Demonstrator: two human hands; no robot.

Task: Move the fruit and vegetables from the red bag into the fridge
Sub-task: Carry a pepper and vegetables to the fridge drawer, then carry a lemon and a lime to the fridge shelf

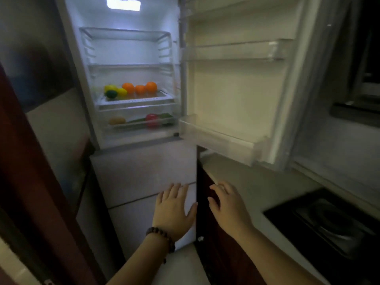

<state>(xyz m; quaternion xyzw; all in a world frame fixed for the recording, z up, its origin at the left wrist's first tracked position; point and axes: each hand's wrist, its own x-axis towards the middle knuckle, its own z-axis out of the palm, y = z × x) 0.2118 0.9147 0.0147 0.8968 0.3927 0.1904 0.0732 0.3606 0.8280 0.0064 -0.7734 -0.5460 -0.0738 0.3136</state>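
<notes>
The fridge [131, 17] stands lit with its upper door [236, 89] swung open to the right. On a lower shelf [135, 99] lie three oranges [139, 88], yellow lemons [118, 91] and a dark green fruit [111, 94]. The drawer [139, 125] below holds a brown fruit [117, 120], a red one [152, 119] and a long green vegetable [136, 120]. My left hand [174, 208], with a bead bracelet on the wrist, hovers empty with fingers spread before the lower fridge doors. My right hand [228, 206] is empty too, fingers relaxed, beside the dark cabinet edge. No red bag is in view.
A pale counter [267, 188] runs along the right with a black hob [333, 221] set in it. The door's lowest bin [222, 138] juts out over the counter. A dark red cabinet [218, 243] sits under the counter, and a dark red panel [30, 182] stands at left.
</notes>
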